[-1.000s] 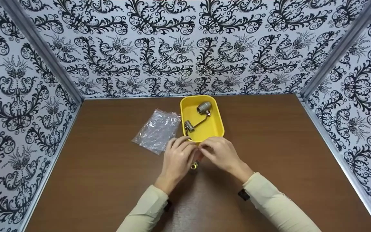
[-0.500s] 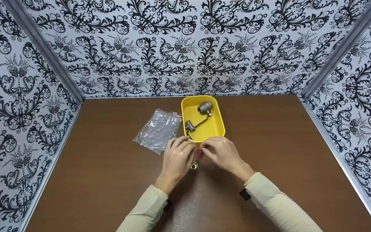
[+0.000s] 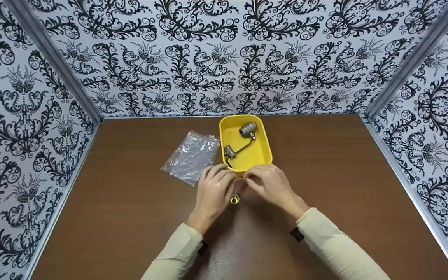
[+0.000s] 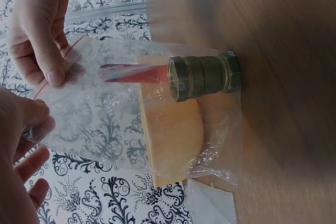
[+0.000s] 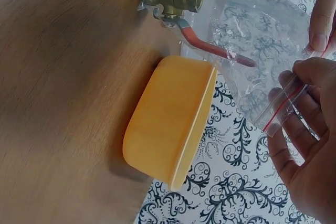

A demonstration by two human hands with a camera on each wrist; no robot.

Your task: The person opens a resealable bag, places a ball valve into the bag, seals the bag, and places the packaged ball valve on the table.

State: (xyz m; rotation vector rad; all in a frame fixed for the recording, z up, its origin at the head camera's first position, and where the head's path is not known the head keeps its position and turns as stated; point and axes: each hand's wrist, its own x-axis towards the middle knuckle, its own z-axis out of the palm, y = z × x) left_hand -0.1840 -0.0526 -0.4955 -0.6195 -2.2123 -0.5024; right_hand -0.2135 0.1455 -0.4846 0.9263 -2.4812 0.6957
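Observation:
A clear zip bag (image 4: pixel 105 114) with a red seal line hangs between both hands. Inside it stands a brass ball valve (image 4: pixel 202 77) with a red lever handle (image 5: pixel 207 46), its lower end at the tabletop. My left hand (image 3: pixel 214 190) pinches one side of the bag's top edge between thumb and fingers. Opposite it, my right hand (image 3: pixel 268 184) pinches the other end of the seal, as the right wrist view shows. From the head view, only the valve's round end shows below the hands.
Just beyond the hands stands a yellow tray (image 3: pixel 263 147). It holds a grey metal cylindrical fitting (image 3: pixel 248 129) and a smaller metal fitting (image 3: pixel 230 151), with a thin rod between them. Left of the tray lies another clear plastic bag (image 3: pixel 191 157). Patterned walls (image 3: pixel 224 77) enclose the brown table (image 3: pixel 130 217).
My right hand has shifted very slightly to the right. Both hands keep hold of the zip bag, and the valve stays in place.

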